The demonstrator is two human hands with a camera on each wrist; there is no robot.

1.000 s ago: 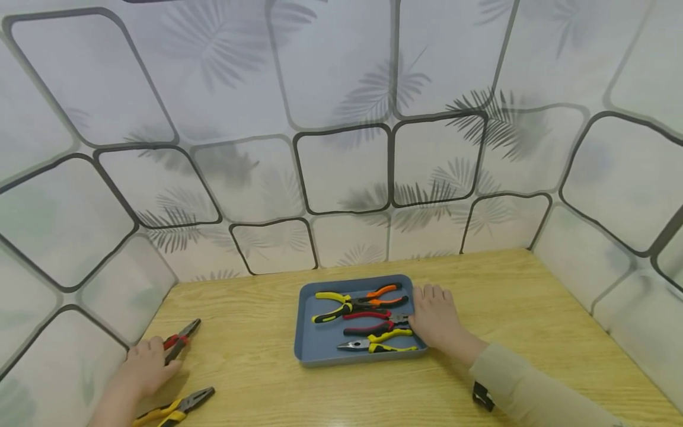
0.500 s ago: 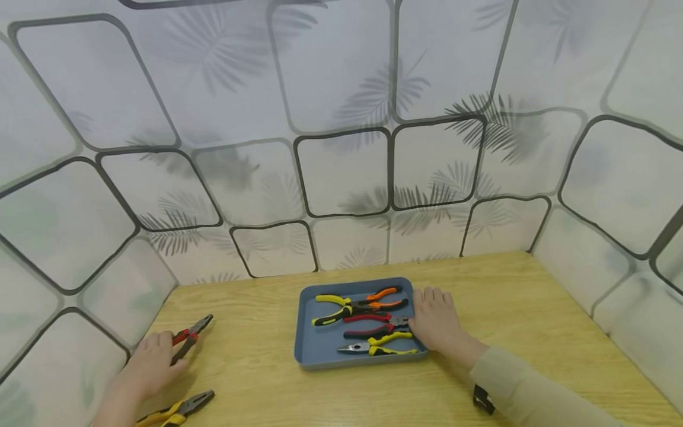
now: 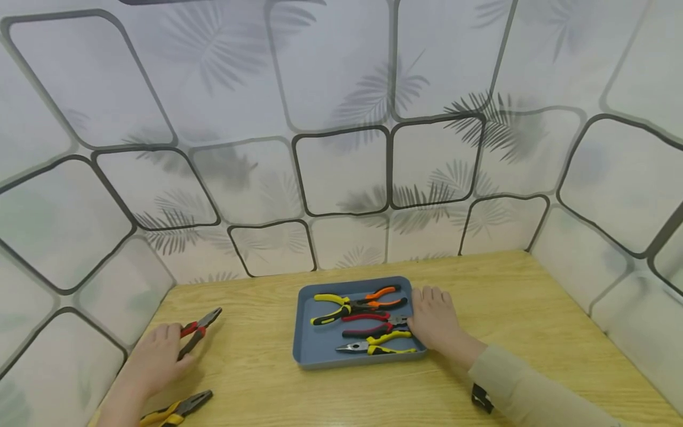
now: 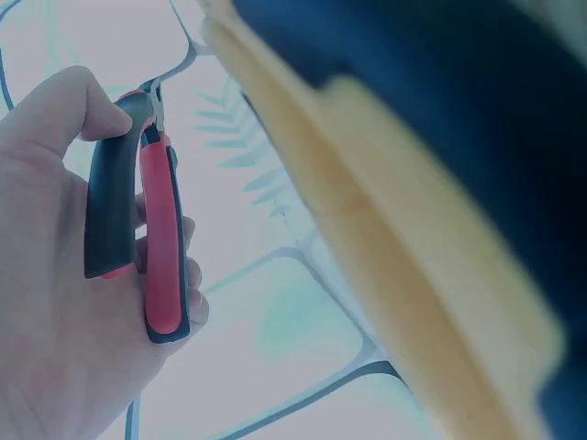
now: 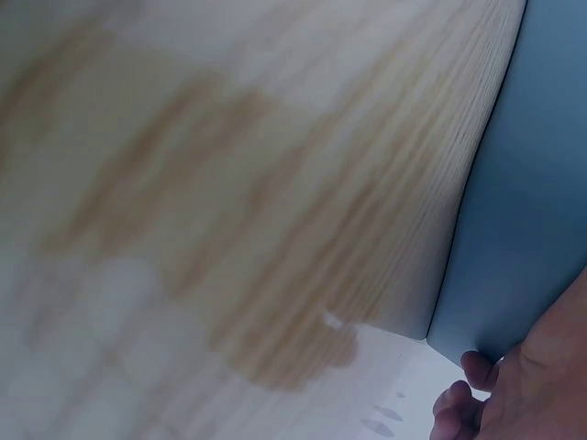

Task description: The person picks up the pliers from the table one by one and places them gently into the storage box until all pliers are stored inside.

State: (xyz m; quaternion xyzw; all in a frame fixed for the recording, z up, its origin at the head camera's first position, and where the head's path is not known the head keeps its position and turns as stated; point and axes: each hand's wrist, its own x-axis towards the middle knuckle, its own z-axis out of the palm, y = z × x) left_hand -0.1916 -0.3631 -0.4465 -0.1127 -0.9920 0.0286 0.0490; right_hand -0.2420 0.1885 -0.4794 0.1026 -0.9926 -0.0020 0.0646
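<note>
My left hand (image 3: 155, 359) grips red-and-black pliers (image 3: 203, 324) over the left of the table, their nose pointing away to the right. In the left wrist view, the thumb lies on the black side of one handle and fingers pass behind the red handle (image 4: 162, 238). A blue-grey tray (image 3: 315, 347) sits mid-table; at its right side my right hand (image 3: 434, 317) holds the rim, thumb at the edge. Inside lie yellow-and-black pliers (image 3: 331, 319), orange-and-black pliers (image 3: 385, 304), red-handled pliers (image 3: 367, 332) and yellow long-nose pliers (image 3: 354, 346).
Another pair of yellow-and-black pliers (image 3: 188, 405) lies near the front left of the wood-grain table (image 3: 256, 356), partly beyond the frame. Patterned walls (image 3: 341, 172) enclose the back and both sides. A black device (image 3: 482, 398) sits under the right sleeve.
My left hand has moved right and slightly away from me, carrying the red-and-black pliers. My right hand and the tray have stayed in place.
</note>
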